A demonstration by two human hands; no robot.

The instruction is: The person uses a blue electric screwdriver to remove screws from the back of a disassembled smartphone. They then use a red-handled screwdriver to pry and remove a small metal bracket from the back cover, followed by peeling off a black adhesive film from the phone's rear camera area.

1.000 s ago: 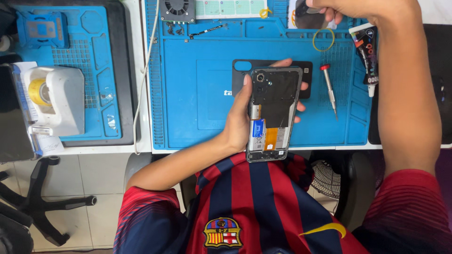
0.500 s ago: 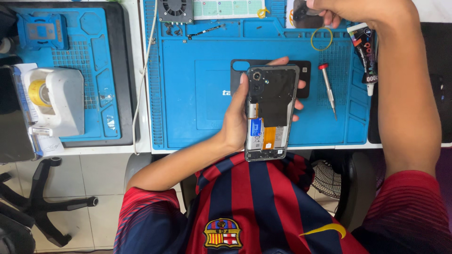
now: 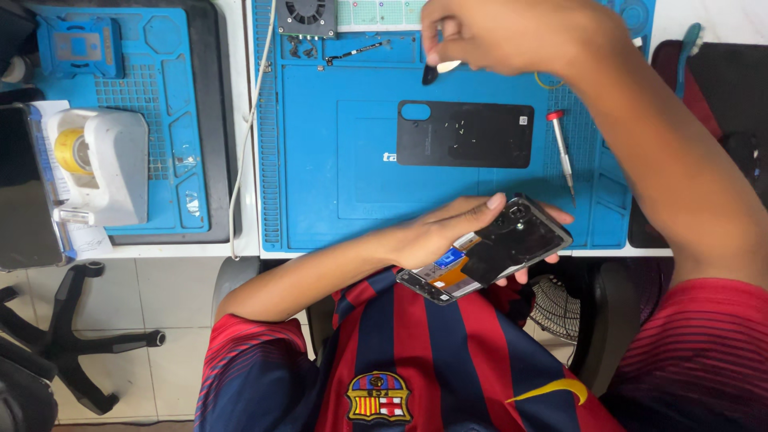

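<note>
Two hands, left hand [image 3: 444,232] gripping opened phone [image 3: 488,250], right hand [image 3: 512,32] pinching black pick [image 3: 430,74] over blue mat [image 3: 336,160]

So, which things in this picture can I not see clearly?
- Head view: the right hand is motion-blurred, so the small dark tool at its fingertips is unclear.
- The left hand covers part of the opened phone.
- The cooling fan is cut by the top edge.

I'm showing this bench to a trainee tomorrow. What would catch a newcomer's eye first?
First the opened phone, its insides showing, held tilted in the left hand at the mat's near edge. Next the black back cover lying flat in the middle of the blue work mat. Above it the right hand pinches a small dark pick.
</note>
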